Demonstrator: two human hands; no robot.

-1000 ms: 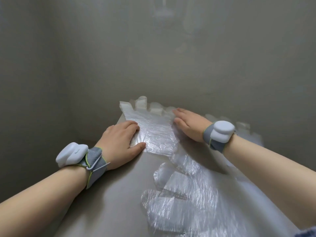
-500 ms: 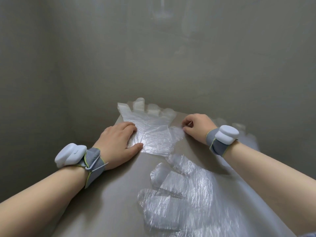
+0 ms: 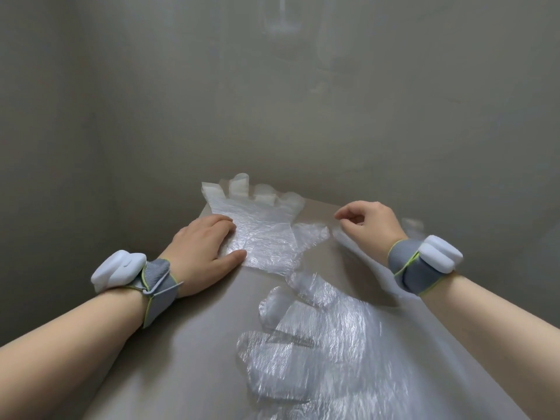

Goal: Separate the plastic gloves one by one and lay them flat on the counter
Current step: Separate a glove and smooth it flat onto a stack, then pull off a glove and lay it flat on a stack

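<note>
This looks like a plain work corner, perhaps in a kitchen or some other food-handling room, though the view is too narrow to say which. A smooth grey counter [image 3: 188,344] with a dull metal sheen runs into the corner, where it meets a bare grey left wall [image 3: 60,116] and a bare grey back wall [image 3: 394,116]. The back wall is glossy enough to show faint pale reflections [image 3: 281,22]. Thin clear plastic gloves [image 3: 318,338] of the throwaway kind lie on the counter, which suits a place where things are handled cleanly.
</note>
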